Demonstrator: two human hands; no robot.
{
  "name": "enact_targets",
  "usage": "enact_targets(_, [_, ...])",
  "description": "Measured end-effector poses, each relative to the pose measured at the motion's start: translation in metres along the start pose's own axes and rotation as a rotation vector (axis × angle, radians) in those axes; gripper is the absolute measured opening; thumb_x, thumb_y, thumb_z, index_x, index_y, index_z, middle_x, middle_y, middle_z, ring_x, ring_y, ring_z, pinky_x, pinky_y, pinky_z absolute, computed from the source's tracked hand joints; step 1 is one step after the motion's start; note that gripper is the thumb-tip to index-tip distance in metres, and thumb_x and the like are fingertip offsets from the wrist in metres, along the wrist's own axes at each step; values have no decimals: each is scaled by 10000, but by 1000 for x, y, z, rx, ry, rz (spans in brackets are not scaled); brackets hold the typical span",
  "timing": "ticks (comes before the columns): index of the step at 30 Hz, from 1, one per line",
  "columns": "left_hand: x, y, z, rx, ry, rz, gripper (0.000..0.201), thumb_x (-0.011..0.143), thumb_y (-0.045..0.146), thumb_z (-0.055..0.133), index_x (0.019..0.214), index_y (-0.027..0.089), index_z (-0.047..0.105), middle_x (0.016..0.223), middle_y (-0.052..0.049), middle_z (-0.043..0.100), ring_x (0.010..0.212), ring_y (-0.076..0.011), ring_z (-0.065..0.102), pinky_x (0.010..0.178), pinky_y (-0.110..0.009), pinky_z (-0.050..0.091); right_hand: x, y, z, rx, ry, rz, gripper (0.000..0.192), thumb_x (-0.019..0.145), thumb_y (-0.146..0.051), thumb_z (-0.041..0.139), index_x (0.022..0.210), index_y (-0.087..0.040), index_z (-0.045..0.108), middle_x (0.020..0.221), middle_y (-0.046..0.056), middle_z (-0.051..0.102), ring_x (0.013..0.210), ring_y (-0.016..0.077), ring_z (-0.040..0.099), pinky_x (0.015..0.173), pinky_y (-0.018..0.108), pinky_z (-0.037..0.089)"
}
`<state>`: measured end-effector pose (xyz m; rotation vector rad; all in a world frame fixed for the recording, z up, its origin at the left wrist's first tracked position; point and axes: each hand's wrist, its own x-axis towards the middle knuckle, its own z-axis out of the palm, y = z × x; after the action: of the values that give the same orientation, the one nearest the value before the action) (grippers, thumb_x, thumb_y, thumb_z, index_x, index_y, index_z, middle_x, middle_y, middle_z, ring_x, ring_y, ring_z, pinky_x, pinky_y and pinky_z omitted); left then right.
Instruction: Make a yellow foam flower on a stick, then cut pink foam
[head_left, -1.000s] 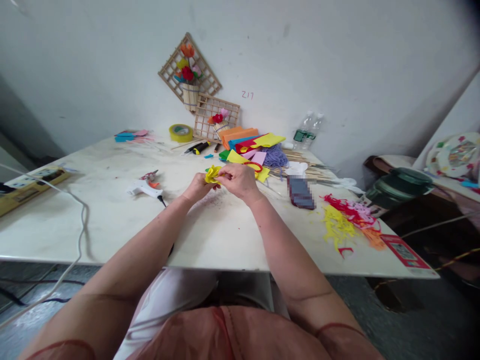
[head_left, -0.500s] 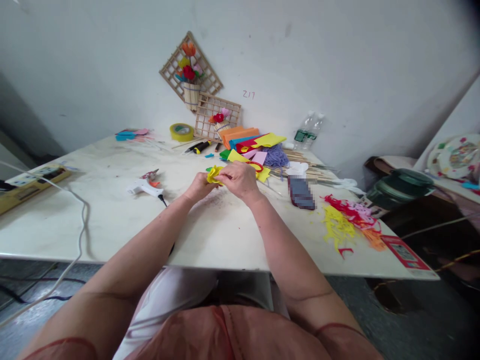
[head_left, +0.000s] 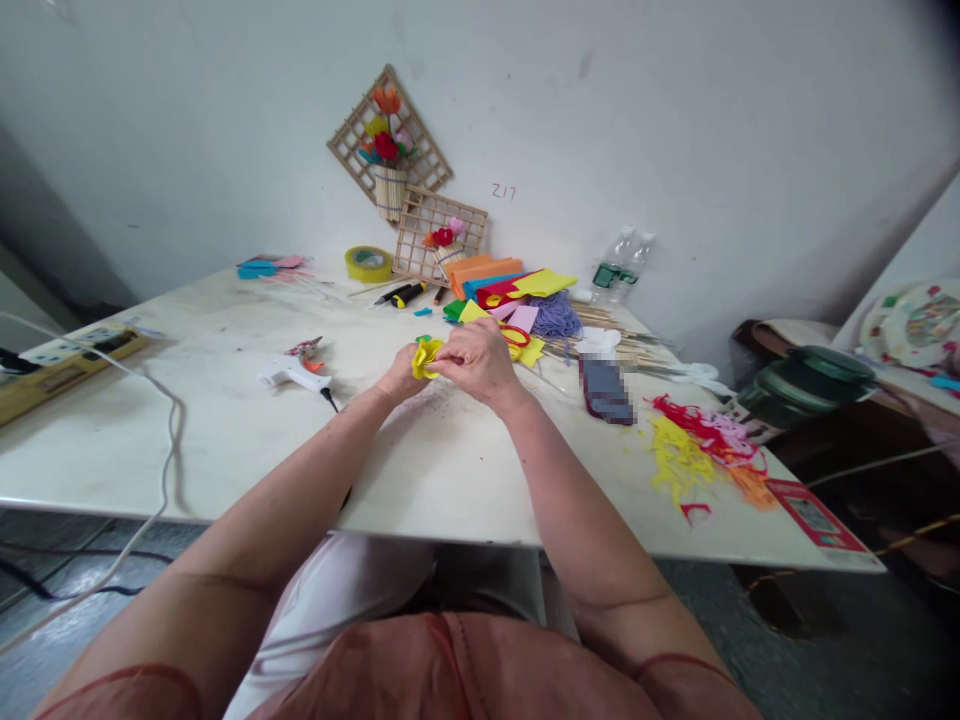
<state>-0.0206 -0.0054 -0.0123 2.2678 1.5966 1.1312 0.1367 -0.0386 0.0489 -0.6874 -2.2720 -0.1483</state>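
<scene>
A pale marble-look table [head_left: 225,440] is filling the middle of the frame. Lying on it are a white glue gun [head_left: 289,373] left of centre, a yellow tape roll [head_left: 369,264] at upper centre, coloured foam sheets [head_left: 510,290] beside it, and yellow and red scraps [head_left: 694,445] at the right.
</scene>
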Motion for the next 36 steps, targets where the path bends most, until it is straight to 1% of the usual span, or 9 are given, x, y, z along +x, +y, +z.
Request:
enact_targets(2, [1,2,0,64,16,-113,105,661,135,498,566,172,522,537,-24,532,589,-166,518,559,-260,380,0,-4,0,-10,7,67,228,798,-328,584,641,-191,677,615,-2,576,671,121,480,815,311,265])
enact_targets(4, [2,3,-1,137,32,-184,105,662,139,503,572,176,542,535,-34,541,610,-190,539,566,-273,379,1,-9,0,-30,17,130,232,803,-329,574,649,-190,678,618,3,579,675,127,484,814,315,265])
enact_targets(7, [1,7,-5,238,36,-218,92,679,177,513,629,175,590,607,-59,593,668,-222,574,596,-289,386,1,-15,2,-60,23,169,219,806,-312,566,664,-188,679,640,15,589,701,138,491,823,323,259])
enact_targets(11, [-2,16,-8,364,-5,-270,160,724,227,490,748,158,632,735,-104,644,731,-257,603,616,-299,385,0,-18,4,-81,9,153,228,821,-281,538,665,-185,673,673,28,608,737,151,495,841,332,250])
enact_targets(14, [-3,21,-9,395,12,-283,226,749,244,472,873,152,637,795,-117,658,763,-264,613,611,-290,377,0,-17,6,-82,17,155,240,830,-268,522,660,-179,667,679,32,619,740,153,498,853,337,244])
enact_targets(17, [-2,23,-10,426,25,-284,264,771,262,456,937,150,628,820,-123,663,780,-262,617,605,-283,365,-1,-16,10,-60,45,178,237,829,-262,519,664,-182,669,687,25,629,744,149,508,854,334,244])
enact_targets(23, [-3,22,-11,417,34,-272,249,782,294,454,911,170,627,799,-109,664,754,-248,614,586,-282,347,0,-13,15,-27,72,226,212,815,-268,535,663,-197,665,688,13,630,749,148,517,835,327,253])
enact_targets(28, [-5,21,-9,441,53,-287,281,805,301,430,969,147,597,813,-120,656,764,-255,610,600,-294,348,0,-15,16,-22,73,233,210,802,-252,547,626,-185,640,664,12,632,720,147,511,818,326,263])
enact_targets(36, [-4,17,-7,502,47,-315,279,822,309,413,985,141,566,814,-133,646,781,-267,610,584,-297,327,-1,-20,21,-26,56,245,195,814,-235,532,654,-179,628,699,22,652,740,155,527,834,321,266])
